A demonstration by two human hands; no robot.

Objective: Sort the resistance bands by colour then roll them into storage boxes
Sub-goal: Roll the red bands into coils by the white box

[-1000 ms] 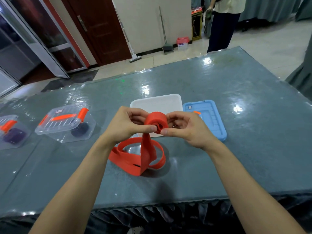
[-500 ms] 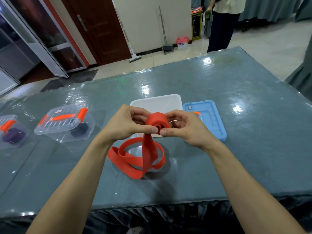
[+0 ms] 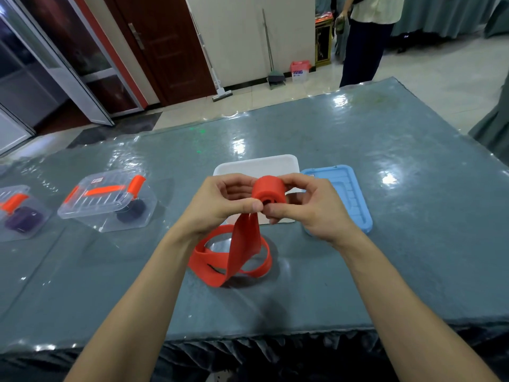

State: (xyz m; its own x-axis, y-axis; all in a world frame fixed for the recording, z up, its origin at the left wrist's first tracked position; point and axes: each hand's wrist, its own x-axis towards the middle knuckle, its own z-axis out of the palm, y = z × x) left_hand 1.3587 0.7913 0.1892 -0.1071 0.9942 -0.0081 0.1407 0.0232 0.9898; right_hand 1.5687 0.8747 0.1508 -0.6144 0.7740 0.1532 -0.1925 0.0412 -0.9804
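Rolled a touch further than a second ago, the red band (image 3: 268, 190) is pinched as a roll between left hand (image 3: 220, 199) and right hand (image 3: 311, 208) above the counter (image 3: 385, 161), its tail looping down beneath the roll, with a white box (image 3: 256, 164) just behind, a blue lid (image 3: 347, 194) to the right and a lidded clear box (image 3: 107, 205) well left.

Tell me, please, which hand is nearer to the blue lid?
The right. The right hand grips the rolled red band right beside the blue lid, at its left edge; the left hand grips the roll's other side, farther from the lid.
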